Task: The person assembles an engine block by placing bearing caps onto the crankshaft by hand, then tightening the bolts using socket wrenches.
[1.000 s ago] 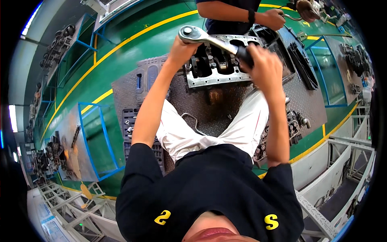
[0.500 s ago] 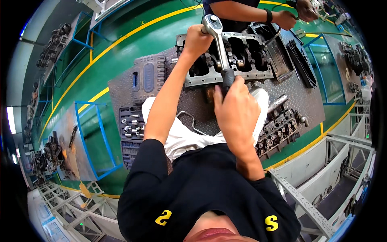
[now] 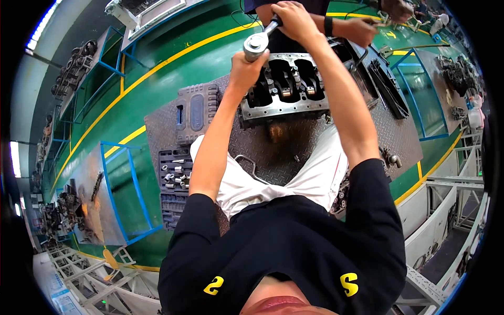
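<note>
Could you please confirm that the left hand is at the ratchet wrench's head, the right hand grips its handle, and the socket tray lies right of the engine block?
Not quite: the head view shows the socket tray left of the engine block. The left hand is at the head of the ratchet wrench, and the right hand grips its handle.

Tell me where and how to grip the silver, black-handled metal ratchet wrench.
Probably by the black handle, from the right with the right hand: it sticks out away and rightward, clear of the left hand at the round silver head.
</note>
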The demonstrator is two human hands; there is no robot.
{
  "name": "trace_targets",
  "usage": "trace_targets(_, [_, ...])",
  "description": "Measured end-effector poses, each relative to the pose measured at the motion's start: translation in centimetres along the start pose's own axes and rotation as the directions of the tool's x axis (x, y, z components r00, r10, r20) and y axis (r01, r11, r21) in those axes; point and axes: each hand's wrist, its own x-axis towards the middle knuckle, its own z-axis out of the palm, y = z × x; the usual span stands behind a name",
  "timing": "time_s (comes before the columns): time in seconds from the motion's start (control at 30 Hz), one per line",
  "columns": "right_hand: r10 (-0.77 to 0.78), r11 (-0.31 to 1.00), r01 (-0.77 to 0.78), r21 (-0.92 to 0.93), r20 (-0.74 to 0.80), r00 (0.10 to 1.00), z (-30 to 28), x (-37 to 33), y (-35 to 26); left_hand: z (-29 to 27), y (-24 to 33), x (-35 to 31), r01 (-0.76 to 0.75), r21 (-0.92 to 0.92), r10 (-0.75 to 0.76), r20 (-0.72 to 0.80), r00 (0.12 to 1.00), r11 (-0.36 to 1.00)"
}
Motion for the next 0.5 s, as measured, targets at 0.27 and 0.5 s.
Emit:
trace_targets(0.27, [0.532, 0.847, -0.517, -0.126, 0.218, 0.818, -15.5, -11.7, -17.7, -3.9, -2.6, 2.1, -0.073, 0.01, 0.073, -0.048, 0.996, 0.997])
trace_targets(0.5, [0.555, 0.791, -0.611, 0.02, 0.397, 0.731, -17.5, -9.8, -19.3, -2.6, -2.3, 1.8, -0.212, 0.074, 0.221, -0.136, 0.966, 0.974])
